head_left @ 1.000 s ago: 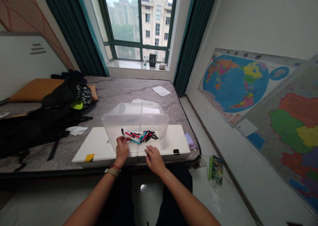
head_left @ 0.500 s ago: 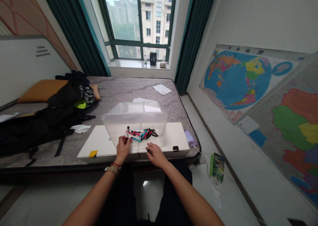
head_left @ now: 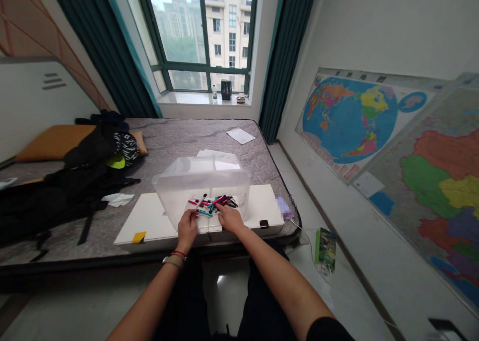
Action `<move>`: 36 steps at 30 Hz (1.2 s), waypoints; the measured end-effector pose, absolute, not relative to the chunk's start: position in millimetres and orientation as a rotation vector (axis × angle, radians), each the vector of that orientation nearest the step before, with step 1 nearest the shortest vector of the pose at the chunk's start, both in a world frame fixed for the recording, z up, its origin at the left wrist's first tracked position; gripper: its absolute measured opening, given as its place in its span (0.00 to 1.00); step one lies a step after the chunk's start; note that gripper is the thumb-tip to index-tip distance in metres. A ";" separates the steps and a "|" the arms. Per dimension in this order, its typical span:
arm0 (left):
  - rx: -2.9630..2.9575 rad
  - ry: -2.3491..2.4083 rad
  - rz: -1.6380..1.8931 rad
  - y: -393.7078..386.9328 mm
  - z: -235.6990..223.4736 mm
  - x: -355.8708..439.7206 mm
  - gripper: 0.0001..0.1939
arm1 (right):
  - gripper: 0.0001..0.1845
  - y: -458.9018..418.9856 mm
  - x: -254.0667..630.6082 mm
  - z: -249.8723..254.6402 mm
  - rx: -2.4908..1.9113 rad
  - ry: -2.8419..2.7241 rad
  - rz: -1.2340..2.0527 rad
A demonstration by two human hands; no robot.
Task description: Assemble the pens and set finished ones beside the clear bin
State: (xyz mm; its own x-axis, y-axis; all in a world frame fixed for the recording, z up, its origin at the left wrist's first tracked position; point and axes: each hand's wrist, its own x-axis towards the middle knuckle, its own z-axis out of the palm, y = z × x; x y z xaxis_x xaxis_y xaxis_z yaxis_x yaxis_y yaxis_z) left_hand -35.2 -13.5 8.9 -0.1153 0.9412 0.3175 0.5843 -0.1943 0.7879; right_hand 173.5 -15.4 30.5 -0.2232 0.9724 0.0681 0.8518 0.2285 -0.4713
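My left hand (head_left: pixel 187 227) is closed around a pen (head_left: pixel 202 199) with a pale barrel, which slants up to the right from the fingertips. Several pens and markers (head_left: pixel 224 200) in black, red and turquoise lie in a loose pile within the outline of a clear plastic bin (head_left: pixel 168 186). At the near side of that pile, my right hand (head_left: pixel 231 219) reaches in with its fingers stretched forward and the fingertips at the pens. What lies under those fingertips is hidden. A turquoise pen (head_left: pixel 204 212) lies between the two hands.
The bin stands on white boxes (head_left: pixel 138 211) at the edge of a grey mattress (head_left: pixel 179 131). A black backpack (head_left: pixel 75 181) and crumpled tissue (head_left: pixel 118 199) are on the left. Paper sheets (head_left: pixel 240 136) lie farther back. A green box (head_left: pixel 325 246) and a cable are on the floor.
My right hand has moved forward and slightly left, from the bin's near edge to the pens. The pen in my left hand has tilted from upright to leaning right. The view has shifted slightly.
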 end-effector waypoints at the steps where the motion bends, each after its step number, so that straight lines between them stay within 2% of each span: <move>1: 1.838 1.674 1.227 -13.1 9.7 -34.6 0.10 | 0.27 -14.5 174.3 29.3 -1.700 -2.133 0.488; 4: 2.014 1.669 1.198 -6.3 11.4 -33.0 0.17 | 0.26 -12.4 177.2 25.4 -1.753 -2.014 0.524; 8: 2.229 1.730 1.041 11.4 16.8 -24.2 0.20 | 0.28 -12.4 179.8 25.2 -1.766 -1.925 0.541; 12: 2.439 1.709 0.821 27.6 24.9 -4.9 0.17 | 0.32 -11.3 180.9 32.5 -1.701 -2.049 0.540; 16: 2.589 1.683 0.639 38.4 28.1 8.3 0.16 | 0.30 -6.9 179.4 35.7 -1.701 -2.138 0.520; 25: 2.643 1.773 0.544 54.6 30.6 8.5 0.12 | 0.21 -7.9 174.2 25.3 -1.846 -1.920 0.489; 36: 2.693 1.555 0.344 70.1 48.9 8.5 0.09 | 0.23 -7.2 177.9 22.9 -1.821 -1.872 0.526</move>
